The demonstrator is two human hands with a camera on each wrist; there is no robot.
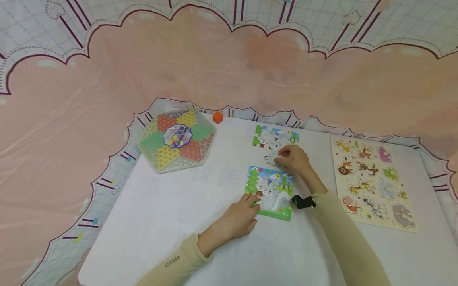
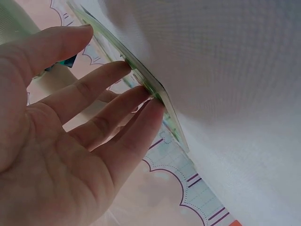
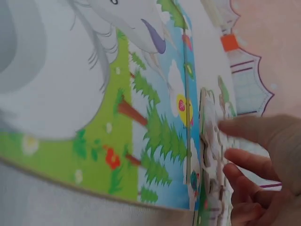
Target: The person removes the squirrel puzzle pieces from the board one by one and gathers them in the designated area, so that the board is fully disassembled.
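My left hand (image 1: 237,216) rests its fingertips on the left edge of a square picture board (image 1: 268,212) showing a grey-white squirrel, trees and grass. In the left wrist view, the fingers (image 2: 110,110) extend straight against the board's edge, seen side-on. Just beyond the board, my right hand (image 1: 295,159) has thumb and fingertips around a grey-white jigsaw piece (image 1: 272,156) lying low on the table. Behind it lie several joined jigsaw pieces (image 1: 275,137) with a matching picture. The right wrist view has the right fingertips (image 3: 235,157) at these pieces, partly hiding them.
A hexagonal Chinese checkers board (image 1: 168,155) lies at the back left, with an orange cube (image 1: 217,117) by the table's far edge. On the right is an animal peg puzzle (image 1: 372,182). A patterned cloth (image 1: 214,59) hangs behind the white table (image 1: 161,222).
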